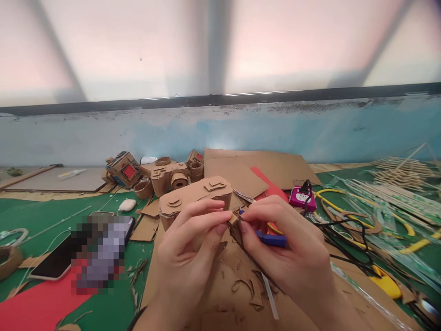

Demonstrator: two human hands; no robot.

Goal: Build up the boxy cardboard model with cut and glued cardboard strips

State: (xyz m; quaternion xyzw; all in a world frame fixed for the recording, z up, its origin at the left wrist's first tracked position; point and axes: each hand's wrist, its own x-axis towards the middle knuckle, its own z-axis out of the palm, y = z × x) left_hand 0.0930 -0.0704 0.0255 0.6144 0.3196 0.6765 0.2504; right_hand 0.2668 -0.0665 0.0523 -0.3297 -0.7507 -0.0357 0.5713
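Note:
My left hand pinches a small folded cardboard piece between thumb and fingertips. My right hand closes on the same piece from the other side, its thumb and index finger at the edge. Fingers hide much of the piece. Close behind the right fingers is a blue tool, partly covered, so I cannot tell its kind or whether the hand touches it. Just beyond the left hand stands a cardboard camera body with raised cut-out shapes on top. Below the hands lies a cardboard sheet strewn with scraps.
Finished-looking cardboard cameras and large cardboard sheets sit by the wall. To the left are phones, an earbud case and red paper. On the right lie a purple box, cables and thin wooden sticks.

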